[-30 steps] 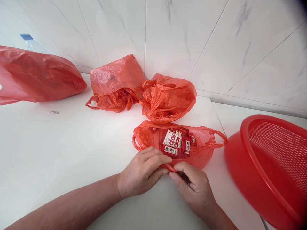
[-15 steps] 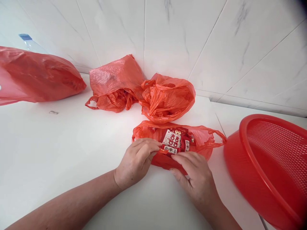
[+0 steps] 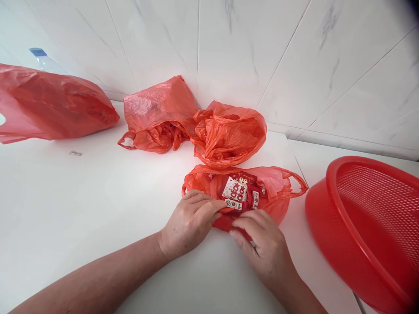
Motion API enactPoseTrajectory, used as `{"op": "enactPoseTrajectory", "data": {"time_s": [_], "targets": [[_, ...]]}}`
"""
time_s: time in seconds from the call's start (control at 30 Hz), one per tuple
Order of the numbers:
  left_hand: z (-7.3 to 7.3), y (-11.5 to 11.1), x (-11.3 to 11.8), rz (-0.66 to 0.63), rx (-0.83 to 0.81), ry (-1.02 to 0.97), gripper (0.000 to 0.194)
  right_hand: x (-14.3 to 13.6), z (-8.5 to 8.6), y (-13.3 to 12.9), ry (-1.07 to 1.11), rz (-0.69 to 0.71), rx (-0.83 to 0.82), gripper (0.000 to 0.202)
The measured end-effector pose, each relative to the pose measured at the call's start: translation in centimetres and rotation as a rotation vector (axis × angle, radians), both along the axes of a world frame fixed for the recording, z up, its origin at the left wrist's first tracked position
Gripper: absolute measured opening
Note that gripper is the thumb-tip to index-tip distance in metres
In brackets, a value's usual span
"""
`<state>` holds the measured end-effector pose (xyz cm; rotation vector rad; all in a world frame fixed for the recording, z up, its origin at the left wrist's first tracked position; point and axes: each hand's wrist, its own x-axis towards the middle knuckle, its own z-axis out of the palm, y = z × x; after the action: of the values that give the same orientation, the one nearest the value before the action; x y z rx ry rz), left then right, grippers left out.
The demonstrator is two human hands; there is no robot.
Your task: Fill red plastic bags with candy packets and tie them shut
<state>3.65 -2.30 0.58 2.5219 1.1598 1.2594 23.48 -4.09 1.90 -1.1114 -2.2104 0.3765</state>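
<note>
In front of me lies a red plastic bag with its mouth spread wide. Inside it are a white-and-red printed packet and smaller red packets with white labels. My left hand is closed on the bag's near edge at the left, thumb and forefinger pinching the film. At the right of that edge, my right hand has its fingers bent over the film and its thumb on the outer side, gripping it. The bag's handle loop spreads out to the right. My fingers cover part of the near rim.
Behind stand two crumpled red bags, one open and one folded over. A larger red bag lies at the left before a clear bottle. A red perforated basket stands at the right. A tiled wall closes off the back.
Both hands stay on the bag's near edge. My left hand has shifted slightly right, and the fingers of my right hand have drawn a little left and closer to me.
</note>
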Motion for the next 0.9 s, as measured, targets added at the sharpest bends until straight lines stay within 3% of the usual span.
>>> {"op": "enactPoseTrajectory", "data": {"time_s": [0.07,0.23,0.43,0.67,0.9], "targets": [[0.2,-0.2,0.2,-0.004,0.002,-0.022,0.022,0.2,-0.1,0.0,0.033,-0.055,-0.002,0.006],[0.5,-0.9,0.8,-0.022,-0.069,-0.045,0.026,0.1,-0.6,0.0,0.048,-0.103,-0.047,0.025],[0.5,-1.3,1.1,-0.043,-0.203,-0.047,0.025,-0.4,-0.7,0.0,0.103,-0.054,-0.108,0.009],[0.7,-1.1,0.8,-0.087,-0.206,0.007,0.009,-0.3,-0.6,-0.1,0.119,-0.075,-0.081,0.010],[0.8,-1.0,0.6,-0.029,-0.210,-0.055,0.012,0.0,-0.7,0.1,0.052,-0.051,-0.074,0.004]]}}
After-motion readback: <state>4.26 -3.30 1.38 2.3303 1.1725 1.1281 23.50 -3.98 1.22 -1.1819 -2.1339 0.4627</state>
